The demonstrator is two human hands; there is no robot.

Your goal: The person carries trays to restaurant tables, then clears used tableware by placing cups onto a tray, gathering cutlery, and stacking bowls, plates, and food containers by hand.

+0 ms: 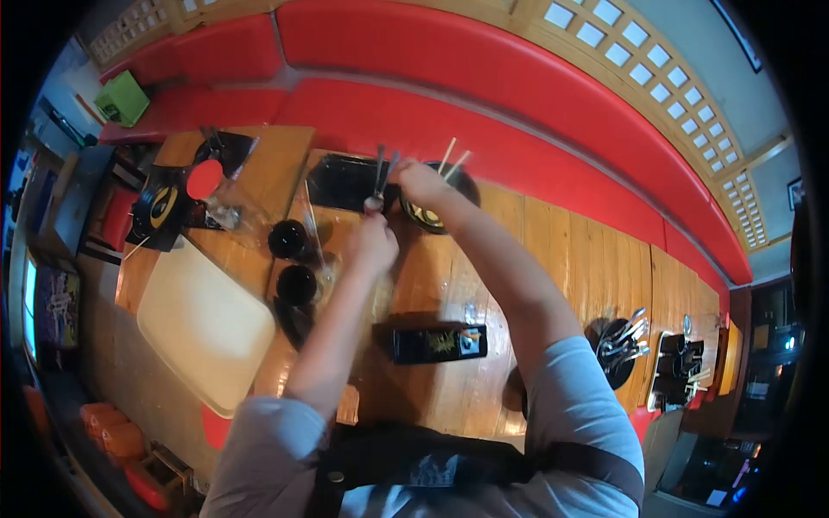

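Observation:
My left hand [373,243] is closed at the table's middle, beside a small pale-topped item [373,205] from which dark sticks [381,168] rise. Just to the right, my right hand [421,183] reaches over the edge of a dark bowl [425,219] with yellowish contents. Its fingers are bent near the dark sticks; what they hold is too small to make out. Light chopsticks [447,155] stick up behind that hand. A black rectangular tray [341,183] lies to the left of the sticks.
Two black bowls [287,239] stand left of my left arm. A phone-like black device [440,343] lies nearer me. The cream tray [203,319] is at the left. Spoons [623,345] fill a dark container at the right. A red bench [484,112] runs behind the table.

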